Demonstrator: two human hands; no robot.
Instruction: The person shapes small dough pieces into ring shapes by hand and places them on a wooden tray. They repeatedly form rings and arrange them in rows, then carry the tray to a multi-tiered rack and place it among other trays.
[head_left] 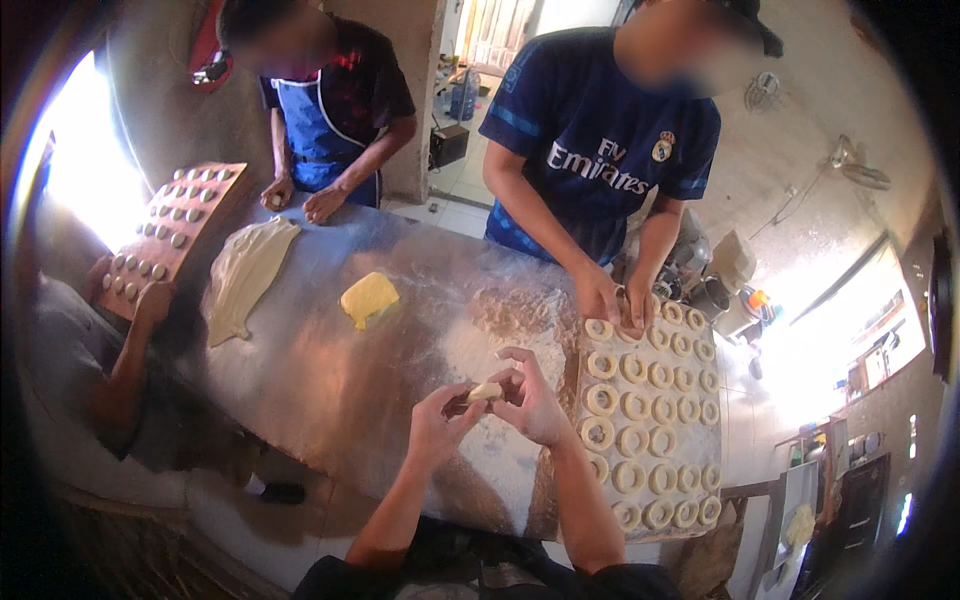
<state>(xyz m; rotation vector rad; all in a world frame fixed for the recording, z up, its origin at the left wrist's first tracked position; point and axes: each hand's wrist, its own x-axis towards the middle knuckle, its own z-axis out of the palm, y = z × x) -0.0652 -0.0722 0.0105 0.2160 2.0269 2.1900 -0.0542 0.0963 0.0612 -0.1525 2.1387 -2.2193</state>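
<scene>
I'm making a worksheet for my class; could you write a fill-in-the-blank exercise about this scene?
1. Counting the left hand and right hand, ____ hands hold the small dough piece.
2. The board of dough rings lies to the ____ of both hands.
3. The blocky lump on the table is coloured ____.

Missing words: two; right; yellow.

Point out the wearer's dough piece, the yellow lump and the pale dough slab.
Dough piece (485,392), head view: visible middle.
Yellow lump (368,298), head view: top surface.
Pale dough slab (247,274), head view: middle.

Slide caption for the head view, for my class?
Left hand and right hand hold a dough piece over a floured table, beside rows of dough rings.
</scene>
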